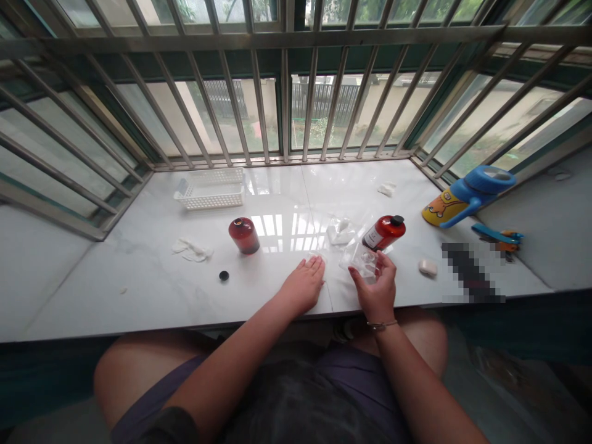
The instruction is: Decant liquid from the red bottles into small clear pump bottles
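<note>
My left hand (305, 287) lies flat on the white marble-look countertop (277, 308), fingers stretched out and together. Something thin and pale shows at its fingertips, too faint to name. My right hand (377, 291) grips a small clear plastic container (358, 259) between thumb and fingers, just above the surface. Right behind it a dark red bottle (385, 233) with a black cap and white label leans in view. Farther left stands a second dark red bottle (243, 236), uncapped, with a loose black cap (224, 276) in front of it. Another clear plastic piece with white tissue (341, 231) sits behind my hands.
A white perforated basket (210, 197) stands at the back left. Crumpled white tissue (192, 250) lies left, another scrap (386, 189) at the back. To the right are a blue-yellow flask (457, 197), a small pale case (428, 267) and a blue strap (494, 235). Metal bars (284, 105) line the window.
</note>
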`<state>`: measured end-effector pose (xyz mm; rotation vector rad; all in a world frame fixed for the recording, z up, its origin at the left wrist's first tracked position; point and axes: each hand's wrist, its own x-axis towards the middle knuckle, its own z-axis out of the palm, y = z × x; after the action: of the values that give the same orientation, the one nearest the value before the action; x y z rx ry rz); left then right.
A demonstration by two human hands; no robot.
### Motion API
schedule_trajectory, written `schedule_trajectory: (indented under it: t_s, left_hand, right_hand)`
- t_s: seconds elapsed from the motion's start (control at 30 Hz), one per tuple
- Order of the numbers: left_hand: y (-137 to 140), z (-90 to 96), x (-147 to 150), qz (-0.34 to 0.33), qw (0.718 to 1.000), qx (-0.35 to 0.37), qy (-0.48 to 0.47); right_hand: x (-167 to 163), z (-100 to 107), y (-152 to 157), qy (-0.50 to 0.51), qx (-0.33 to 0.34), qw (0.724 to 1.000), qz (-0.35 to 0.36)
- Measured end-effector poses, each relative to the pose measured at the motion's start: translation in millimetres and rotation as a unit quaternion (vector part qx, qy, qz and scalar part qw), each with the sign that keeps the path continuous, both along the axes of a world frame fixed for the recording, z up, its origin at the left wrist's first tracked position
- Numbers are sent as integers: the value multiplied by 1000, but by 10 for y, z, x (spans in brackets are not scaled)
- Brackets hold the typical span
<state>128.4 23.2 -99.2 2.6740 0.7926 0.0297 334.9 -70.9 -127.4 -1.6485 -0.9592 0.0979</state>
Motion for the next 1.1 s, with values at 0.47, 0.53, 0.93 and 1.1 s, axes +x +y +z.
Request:
schedule_trajectory:
  t_s: [0.47,0.53,0.93,1.1]
  left_hand:
    - [-706,162,-855,-61,996,-56,-42]
    - [-740,137,-1025,-32,998,-36,-33]
    - [-492,76,-1322,121,990,65,-25]
    - [-326,283,-923,142,984,77,-79]
  right_hand:
    - [22,-39,6,40,24,999,6]
    - [25,-40,2,38,25,999,5]
    - [10,-15,-3,30,8,999,4]
    - [5,-2,-5,19,3,1000,1]
